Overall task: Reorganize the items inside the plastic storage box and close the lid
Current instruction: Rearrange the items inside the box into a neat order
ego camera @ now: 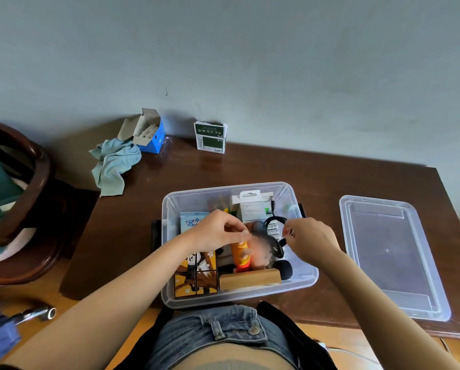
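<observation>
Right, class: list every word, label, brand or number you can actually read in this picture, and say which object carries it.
No text can be read with confidence.
Green and white carton by the wall: printed characters, too small to read.
Light blue packet in the storage box: blue lettering, blurred.
White box in the storage box: fine print, too small.
Blue carton: no legible text.
Lid: none.

We take this for a home room: dark brown wooden worktop (pixel 330 177) against a plain grey wall (pixel 250 62), crumpled pale-blue cloth (pixel 114 162), curved dark wooden chair (pixel 36 182).
</observation>
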`<state>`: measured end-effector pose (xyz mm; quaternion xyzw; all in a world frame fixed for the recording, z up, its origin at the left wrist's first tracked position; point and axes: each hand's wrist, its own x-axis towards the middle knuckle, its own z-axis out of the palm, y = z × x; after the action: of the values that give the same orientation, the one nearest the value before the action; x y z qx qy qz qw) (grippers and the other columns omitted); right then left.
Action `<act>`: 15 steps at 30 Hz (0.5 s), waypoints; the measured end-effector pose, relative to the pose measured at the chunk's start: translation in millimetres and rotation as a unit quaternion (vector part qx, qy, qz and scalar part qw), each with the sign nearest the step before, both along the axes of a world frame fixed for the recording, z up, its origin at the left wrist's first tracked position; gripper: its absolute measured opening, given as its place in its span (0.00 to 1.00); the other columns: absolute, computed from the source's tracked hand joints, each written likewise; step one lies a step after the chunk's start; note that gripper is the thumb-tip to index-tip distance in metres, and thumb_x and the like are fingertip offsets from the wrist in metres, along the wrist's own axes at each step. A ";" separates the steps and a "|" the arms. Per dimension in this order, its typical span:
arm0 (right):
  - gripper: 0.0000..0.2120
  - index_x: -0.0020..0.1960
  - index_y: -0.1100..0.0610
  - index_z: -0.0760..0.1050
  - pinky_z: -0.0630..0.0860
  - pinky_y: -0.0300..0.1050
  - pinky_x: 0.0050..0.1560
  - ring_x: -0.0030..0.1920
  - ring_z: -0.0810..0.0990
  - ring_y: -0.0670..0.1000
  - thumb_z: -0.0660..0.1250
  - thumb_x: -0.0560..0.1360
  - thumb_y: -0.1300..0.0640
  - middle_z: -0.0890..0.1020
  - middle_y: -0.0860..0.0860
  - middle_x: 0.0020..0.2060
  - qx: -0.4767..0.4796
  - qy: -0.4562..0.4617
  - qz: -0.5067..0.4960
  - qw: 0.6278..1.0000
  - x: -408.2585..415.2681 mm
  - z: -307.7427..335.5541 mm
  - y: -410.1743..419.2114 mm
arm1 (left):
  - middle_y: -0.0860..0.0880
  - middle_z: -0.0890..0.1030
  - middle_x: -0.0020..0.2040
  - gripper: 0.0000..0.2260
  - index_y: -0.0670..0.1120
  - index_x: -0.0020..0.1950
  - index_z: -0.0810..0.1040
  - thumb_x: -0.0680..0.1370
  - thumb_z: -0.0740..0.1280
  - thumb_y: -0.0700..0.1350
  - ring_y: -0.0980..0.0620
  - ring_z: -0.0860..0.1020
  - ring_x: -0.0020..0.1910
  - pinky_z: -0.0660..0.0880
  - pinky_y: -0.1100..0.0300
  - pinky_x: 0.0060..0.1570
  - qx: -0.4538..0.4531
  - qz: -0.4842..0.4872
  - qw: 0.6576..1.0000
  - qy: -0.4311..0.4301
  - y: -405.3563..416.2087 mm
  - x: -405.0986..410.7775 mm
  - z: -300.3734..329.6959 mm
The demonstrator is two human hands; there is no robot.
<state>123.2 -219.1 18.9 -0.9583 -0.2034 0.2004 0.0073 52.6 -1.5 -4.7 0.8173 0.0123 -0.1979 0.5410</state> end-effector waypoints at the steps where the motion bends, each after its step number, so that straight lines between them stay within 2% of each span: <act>1: 0.11 0.50 0.47 0.78 0.67 0.40 0.33 0.40 0.78 0.51 0.58 0.76 0.55 0.82 0.46 0.45 0.001 0.004 -0.002 1.000 1.4 -0.3 -1.7 | 0.54 0.83 0.43 0.07 0.50 0.48 0.84 0.76 0.69 0.52 0.62 0.78 0.42 0.73 0.69 0.43 -0.002 -0.005 1.000 0.002 1.4 -0.1 0.5; 4: 0.09 0.50 0.46 0.78 0.65 0.39 0.30 0.38 0.77 0.50 0.59 0.76 0.51 0.81 0.45 0.41 0.019 0.030 -0.008 0.999 3.1 -1.8 -4.0 | 0.54 0.83 0.43 0.06 0.50 0.47 0.83 0.77 0.68 0.50 0.60 0.79 0.43 0.73 0.70 0.44 -0.023 0.001 1.000 -0.003 4.6 -1.3 3.0; 6: 0.08 0.48 0.47 0.77 0.70 0.40 0.34 0.40 0.78 0.50 0.59 0.77 0.49 0.82 0.46 0.42 0.040 0.061 -0.022 0.997 2.6 -3.6 -2.6 | 0.56 0.82 0.38 0.05 0.50 0.46 0.82 0.77 0.67 0.48 0.59 0.78 0.38 0.74 0.68 0.43 -0.048 0.012 0.999 -0.005 6.1 -1.5 5.3; 8: 0.13 0.43 0.49 0.75 0.73 0.43 0.37 0.40 0.79 0.50 0.56 0.79 0.44 0.82 0.47 0.39 0.056 0.093 -0.031 0.994 0.2 -5.3 0.6 | 0.56 0.81 0.38 0.05 0.50 0.46 0.81 0.78 0.66 0.47 0.59 0.78 0.37 0.76 0.63 0.43 -0.065 0.026 0.998 -0.001 6.7 -1.1 7.0; 10: 0.21 0.40 0.54 0.72 0.75 0.47 0.38 0.38 0.80 0.53 0.53 0.79 0.40 0.82 0.51 0.36 0.084 0.125 -0.050 0.987 -2.2 -5.2 3.9 | 0.52 0.81 0.41 0.04 0.49 0.46 0.80 0.78 0.66 0.46 0.59 0.79 0.38 0.77 0.64 0.43 -0.081 0.034 0.996 0.005 6.7 -1.7 7.9; 12: 0.25 0.41 0.59 0.72 0.78 0.52 0.42 0.38 0.82 0.54 0.52 0.78 0.38 0.81 0.55 0.37 0.124 0.163 -0.081 0.975 -3.5 -4.5 5.0 | 0.50 0.81 0.42 0.05 0.48 0.47 0.80 0.79 0.65 0.45 0.61 0.81 0.39 0.76 0.67 0.42 -0.103 0.038 0.994 0.013 6.7 -3.1 8.0; 15: 0.24 0.46 0.57 0.73 0.81 0.53 0.43 0.37 0.83 0.52 0.53 0.78 0.37 0.81 0.54 0.39 0.148 0.203 -0.110 0.962 -4.6 -3.0 3.4 | 0.49 0.82 0.41 0.05 0.47 0.48 0.80 0.79 0.65 0.46 0.59 0.81 0.41 0.76 0.64 0.47 -0.120 0.061 0.990 0.031 9.4 -4.8 4.5</act>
<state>118.6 -215.8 15.9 -0.9023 -0.1186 0.3562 0.2121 47.8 7.9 -0.1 0.7379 0.0554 -0.1899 0.6452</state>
